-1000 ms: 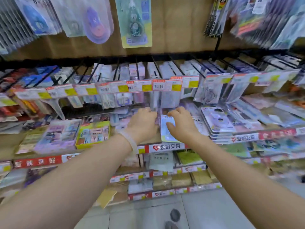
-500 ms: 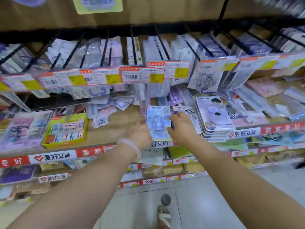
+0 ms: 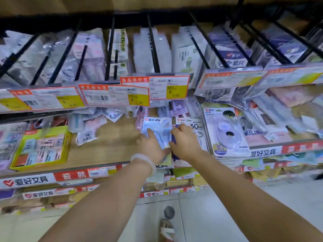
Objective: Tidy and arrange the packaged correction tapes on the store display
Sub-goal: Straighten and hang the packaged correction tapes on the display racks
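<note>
A light blue packaged correction tape (image 3: 160,127) lies on a small stack at the front of the wooden shelf (image 3: 113,145). My left hand (image 3: 151,148), with a pale bracelet on the wrist, rests on the pack's face with its fingers spread flat. My right hand (image 3: 185,143) is curled and grips the pack's right edge, where a dark blue pack shows underneath. A white 30 m tape pack (image 3: 198,127) lies just right of my right hand. Further right is a pile of larger tape packs (image 3: 225,135).
A yellow box of small packs (image 3: 42,147) stands at the left of the shelf, and loose packs (image 3: 87,135) lie behind it. Price tags (image 3: 115,95) and black hooks (image 3: 153,49) with hanging packs overhang the shelf. Lower shelves, floor and a sandalled foot (image 3: 166,229) are below.
The blue pack has gone from being held up between both hands to lying flat on the stack. My left hand has moved onto its face. The view has come closer to the shelf.
</note>
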Action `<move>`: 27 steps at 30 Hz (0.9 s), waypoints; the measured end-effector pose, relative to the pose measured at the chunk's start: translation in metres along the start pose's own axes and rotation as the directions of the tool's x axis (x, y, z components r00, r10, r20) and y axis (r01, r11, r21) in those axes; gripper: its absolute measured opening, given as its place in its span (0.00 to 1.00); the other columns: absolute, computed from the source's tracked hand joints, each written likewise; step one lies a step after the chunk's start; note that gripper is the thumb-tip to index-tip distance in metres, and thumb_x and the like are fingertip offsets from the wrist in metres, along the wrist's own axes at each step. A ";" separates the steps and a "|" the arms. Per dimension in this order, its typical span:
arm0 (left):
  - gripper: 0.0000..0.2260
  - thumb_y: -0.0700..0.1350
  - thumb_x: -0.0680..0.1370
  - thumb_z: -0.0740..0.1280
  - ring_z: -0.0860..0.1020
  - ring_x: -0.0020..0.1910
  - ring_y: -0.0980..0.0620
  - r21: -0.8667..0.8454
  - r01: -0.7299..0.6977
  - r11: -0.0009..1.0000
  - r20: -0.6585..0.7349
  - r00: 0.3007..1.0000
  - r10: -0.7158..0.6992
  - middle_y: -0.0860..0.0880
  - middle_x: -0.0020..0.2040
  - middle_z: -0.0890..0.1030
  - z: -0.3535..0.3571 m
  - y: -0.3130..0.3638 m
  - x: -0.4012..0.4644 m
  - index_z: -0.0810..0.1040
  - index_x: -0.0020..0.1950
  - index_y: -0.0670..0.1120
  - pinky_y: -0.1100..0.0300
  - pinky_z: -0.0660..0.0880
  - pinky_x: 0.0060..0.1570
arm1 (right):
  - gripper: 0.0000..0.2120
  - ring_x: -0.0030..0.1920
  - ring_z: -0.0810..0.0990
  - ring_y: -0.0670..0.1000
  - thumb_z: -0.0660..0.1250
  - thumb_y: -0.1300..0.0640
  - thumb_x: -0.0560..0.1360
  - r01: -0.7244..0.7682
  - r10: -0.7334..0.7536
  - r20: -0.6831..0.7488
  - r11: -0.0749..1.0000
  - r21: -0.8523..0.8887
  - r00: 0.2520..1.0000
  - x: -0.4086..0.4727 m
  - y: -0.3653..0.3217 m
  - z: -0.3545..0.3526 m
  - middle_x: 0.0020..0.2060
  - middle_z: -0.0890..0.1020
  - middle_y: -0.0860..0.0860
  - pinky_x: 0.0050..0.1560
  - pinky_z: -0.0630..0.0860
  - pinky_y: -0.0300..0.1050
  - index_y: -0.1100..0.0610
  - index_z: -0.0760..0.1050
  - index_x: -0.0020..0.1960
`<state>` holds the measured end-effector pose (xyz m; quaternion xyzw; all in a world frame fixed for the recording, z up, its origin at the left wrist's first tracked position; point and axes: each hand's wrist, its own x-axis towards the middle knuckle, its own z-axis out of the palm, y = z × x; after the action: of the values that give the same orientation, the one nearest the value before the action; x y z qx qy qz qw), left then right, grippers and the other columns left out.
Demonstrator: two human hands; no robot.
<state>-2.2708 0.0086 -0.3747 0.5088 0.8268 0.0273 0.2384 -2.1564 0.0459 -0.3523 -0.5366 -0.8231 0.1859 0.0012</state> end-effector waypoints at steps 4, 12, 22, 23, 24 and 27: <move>0.41 0.55 0.71 0.71 0.65 0.67 0.38 -0.102 0.093 0.990 0.058 0.994 -0.088 0.36 0.69 0.61 -0.009 -0.002 0.006 0.52 0.75 0.42 0.50 0.65 0.63 | 0.16 0.61 0.68 0.59 0.62 0.59 0.75 0.017 -0.017 0.000 1.000 -0.007 1.000 0.008 -0.001 0.000 0.59 0.71 0.58 0.54 0.66 0.45 0.62 0.72 0.62; 0.20 0.57 0.70 0.69 0.67 0.64 0.45 -0.103 0.185 0.977 0.105 0.979 -0.175 0.42 0.58 0.73 -0.037 -0.072 0.003 0.74 0.51 0.42 0.61 0.65 0.47 | 0.17 0.61 0.70 0.60 0.62 0.57 0.76 0.034 -0.032 0.034 0.999 -0.037 0.999 0.016 -0.027 0.002 0.64 0.68 0.59 0.55 0.69 0.47 0.61 0.71 0.63; 0.18 0.57 0.67 0.72 0.77 0.47 0.47 -0.211 0.353 0.912 0.055 0.935 -0.349 0.48 0.37 0.76 -0.044 -0.152 -0.020 0.75 0.38 0.42 0.60 0.67 0.39 | 0.38 0.60 0.71 0.60 0.65 0.34 0.69 -0.131 0.150 0.108 0.977 -0.166 0.983 0.018 -0.068 0.047 0.61 0.70 0.60 0.56 0.71 0.48 0.58 0.62 0.68; 0.19 0.58 0.66 0.72 0.77 0.49 0.47 -0.223 0.365 0.904 0.046 0.930 -0.364 0.47 0.40 0.77 -0.045 -0.156 -0.023 0.76 0.40 0.42 0.60 0.69 0.40 | 0.37 0.60 0.71 0.60 0.64 0.34 0.71 -0.140 0.158 0.086 0.974 -0.180 0.984 0.019 -0.069 0.049 0.61 0.70 0.61 0.56 0.71 0.48 0.59 0.63 0.69; 0.21 0.58 0.65 0.73 0.76 0.50 0.46 -0.244 0.373 0.895 0.041 0.926 -0.374 0.46 0.43 0.78 -0.042 -0.162 -0.024 0.76 0.43 0.42 0.60 0.70 0.41 | 0.36 0.60 0.71 0.60 0.63 0.35 0.72 -0.154 0.169 0.066 0.971 -0.181 0.983 0.019 -0.069 0.050 0.62 0.70 0.62 0.57 0.71 0.48 0.60 0.63 0.69; 0.25 0.60 0.63 0.73 0.74 0.54 0.46 -0.253 0.388 0.886 -0.002 0.916 -0.402 0.47 0.48 0.75 -0.043 -0.171 -0.030 0.74 0.47 0.41 0.61 0.70 0.44 | 0.34 0.61 0.70 0.60 0.64 0.38 0.73 -0.230 0.233 0.006 0.963 -0.138 0.972 0.018 -0.074 0.050 0.62 0.69 0.62 0.57 0.71 0.48 0.62 0.64 0.68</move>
<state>-2.4194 -0.0909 -0.3742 0.2952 0.9091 0.0950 0.2782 -2.2397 0.0206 -0.3799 -0.6259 -0.7655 0.1339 -0.0663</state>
